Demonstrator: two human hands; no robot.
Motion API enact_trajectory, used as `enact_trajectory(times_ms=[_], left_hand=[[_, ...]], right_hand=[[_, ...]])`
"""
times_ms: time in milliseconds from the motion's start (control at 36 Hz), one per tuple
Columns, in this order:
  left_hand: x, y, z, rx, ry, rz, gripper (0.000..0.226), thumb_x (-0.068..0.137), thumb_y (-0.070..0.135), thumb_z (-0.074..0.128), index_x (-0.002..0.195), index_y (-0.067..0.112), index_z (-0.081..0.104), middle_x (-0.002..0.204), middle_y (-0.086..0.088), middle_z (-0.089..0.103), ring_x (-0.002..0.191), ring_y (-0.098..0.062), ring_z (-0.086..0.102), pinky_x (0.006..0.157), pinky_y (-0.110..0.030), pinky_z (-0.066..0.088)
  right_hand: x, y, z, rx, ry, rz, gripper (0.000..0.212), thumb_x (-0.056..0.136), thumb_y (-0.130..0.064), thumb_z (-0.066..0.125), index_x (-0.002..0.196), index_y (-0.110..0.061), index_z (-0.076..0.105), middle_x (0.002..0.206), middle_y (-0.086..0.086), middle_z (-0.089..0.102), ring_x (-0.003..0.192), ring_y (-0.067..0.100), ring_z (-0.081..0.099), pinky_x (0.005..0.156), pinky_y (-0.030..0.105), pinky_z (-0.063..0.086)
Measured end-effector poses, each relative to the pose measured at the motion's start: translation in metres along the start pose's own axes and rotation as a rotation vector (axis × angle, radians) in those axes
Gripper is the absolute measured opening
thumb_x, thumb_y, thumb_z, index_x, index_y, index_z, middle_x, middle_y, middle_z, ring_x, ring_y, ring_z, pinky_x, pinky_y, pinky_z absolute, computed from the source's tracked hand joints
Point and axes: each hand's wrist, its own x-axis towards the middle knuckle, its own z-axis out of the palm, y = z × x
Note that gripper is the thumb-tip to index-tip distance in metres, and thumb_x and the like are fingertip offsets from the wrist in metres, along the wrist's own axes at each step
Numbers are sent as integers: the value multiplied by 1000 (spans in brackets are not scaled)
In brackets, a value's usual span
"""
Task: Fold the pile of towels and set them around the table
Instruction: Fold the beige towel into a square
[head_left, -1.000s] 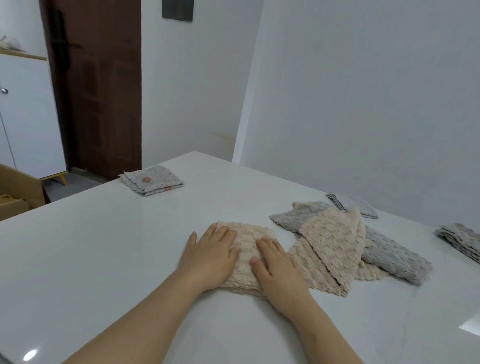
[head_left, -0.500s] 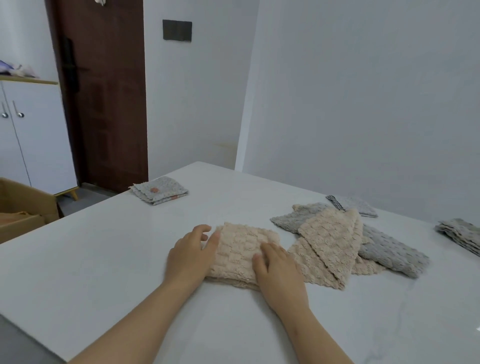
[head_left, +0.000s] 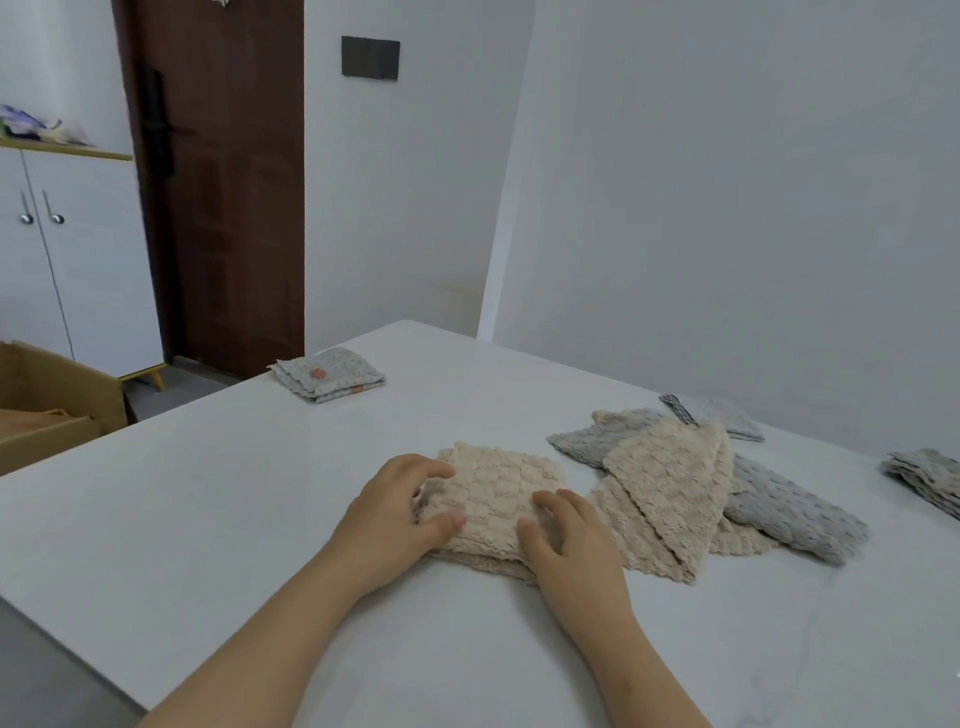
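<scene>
A folded beige towel (head_left: 496, 501) lies on the white table (head_left: 234, 509) in front of me. My left hand (head_left: 395, 512) grips its left edge, fingers curled over the far corner and thumb on top. My right hand (head_left: 571, 545) rests on its right side with fingers bent on the cloth. To the right lies a loose pile of beige and grey towels (head_left: 691, 488). A folded grey towel (head_left: 327, 374) sits at the table's far left corner, and another folded grey towel (head_left: 927, 478) lies at the right edge of view.
A small grey cloth with a striped loop (head_left: 717, 415) lies behind the pile near the wall. A cardboard box (head_left: 47, 400) stands on the floor left of the table. A white cabinet (head_left: 67, 260) and a brown door (head_left: 218, 187) are beyond it.
My left hand slid off the top of the beige towel to its left edge and curled round it. My right hand's fingers have bent. The view tilted upward.
</scene>
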Motion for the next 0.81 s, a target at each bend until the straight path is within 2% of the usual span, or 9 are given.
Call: enact_trajectory(times_ms=[83,139,278,389,500,556,639,722,806], left_hand=[[1,-1,-2,149,-156,14,62,39,77,49,98,58,38,123,28,23,118,0,32,105,-27,29],[4,-4,-1,221,-157,44,53,38,75,46,88,58,43,120,29,27,119,-2,34,105,-29,30],[8,-5,5,53,25,85,15,59,50,61,69,43,52,98,25,48,108,-11,47,88,-22,36],[9,-6,1,84,63,92,19,64,28,48,67,47,45,91,24,50,102,-14,50,89,-29,40],[6,-5,-6,58,-15,-71,14,55,38,44,60,41,57,79,29,52,102,-10,54,96,-34,41],[4,-1,-9,-20,-11,-154,28,55,49,42,60,31,62,77,22,56,99,-14,56,96,-36,41],[3,5,-5,28,93,-181,36,76,55,43,57,29,58,73,16,60,93,-18,55,86,-35,41],[1,11,6,327,110,-127,20,88,53,44,97,39,55,107,20,57,115,-16,44,91,-33,30],[3,8,10,446,43,-169,45,88,56,41,130,39,35,136,15,45,128,-16,32,101,-34,24]], right_hand=[[0,-3,-1,-40,-24,2,38,92,-37,48,129,-26,49,139,-8,39,127,14,36,98,23,25],[1,-3,-1,-50,-32,13,39,92,-39,48,129,-27,48,141,-8,37,128,14,35,101,25,24],[1,-3,0,-40,-36,24,40,91,-41,47,130,-29,47,143,-9,35,130,13,34,103,25,24],[0,-2,-1,-13,-33,19,39,92,-40,47,129,-30,48,143,-10,35,130,11,34,103,25,24],[-2,-2,-1,-6,-48,22,35,92,-40,47,125,-32,53,144,-10,34,131,11,32,108,28,23],[-2,-1,0,3,-46,21,32,92,-40,47,120,-31,58,143,-9,36,131,10,33,109,29,24],[-2,-1,0,54,-4,15,27,92,-34,49,113,-25,63,138,-7,43,128,8,37,102,23,27],[-2,-3,1,-33,37,54,37,93,-37,45,127,-24,50,136,-8,45,126,13,38,99,25,27],[-3,-4,3,-176,-39,118,54,93,-46,37,142,-25,26,142,-6,39,135,19,26,110,36,19]])
